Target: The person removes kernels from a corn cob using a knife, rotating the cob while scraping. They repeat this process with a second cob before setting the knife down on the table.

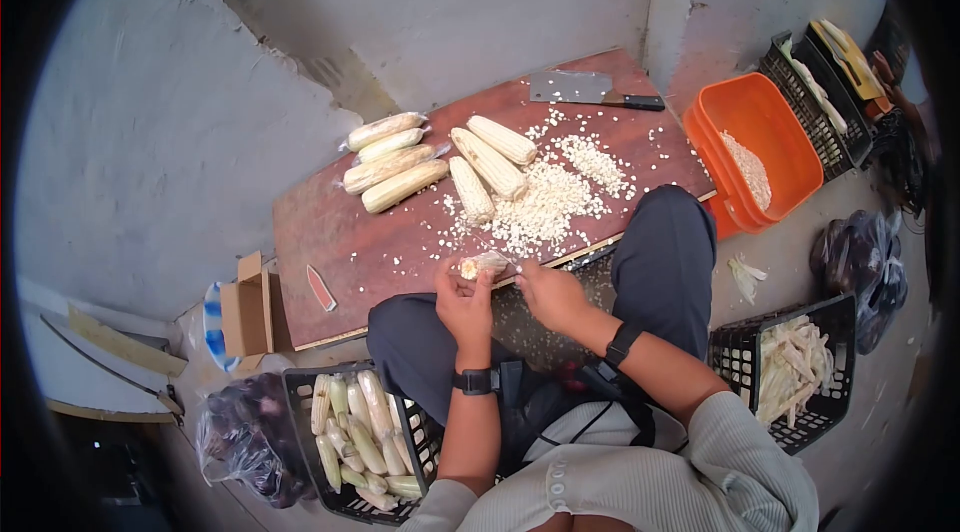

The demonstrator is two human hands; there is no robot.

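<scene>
At the board's near edge my left hand (465, 304) is closed around a corn cob (487, 264), its cut end facing left. My right hand (552, 297) is closed just right of that cob, on what looks like a thin knife (508, 257); its handle is hidden in the fingers. Loose corn kernels (545, 200) lie heaped on the reddish board (400, 257) beyond both hands. Three bare cobs (488, 162) rest against the heap. Left of them lie several more cobs (405, 184), some in clear plastic.
A cleaver (590, 89) lies at the board's far edge, a red pointed piece (320, 288) at its left. An orange bin (755, 132) holds kernels. Black crates hold corn (360, 432) at left and pale stripped cobs or husks (795, 367) at right. A cardboard box (247, 312) stands left.
</scene>
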